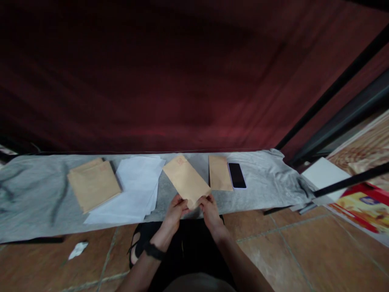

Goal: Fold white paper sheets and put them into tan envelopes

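Held envelope [187, 178] bears reddish print [180, 161] too blurred to read.

The one camera looks from the person's head, forward and steeply down, near above the left hand [176, 211] and right hand [209, 207], taking in the cloth [261, 172], red curtain [170, 81] and floor [285, 247].
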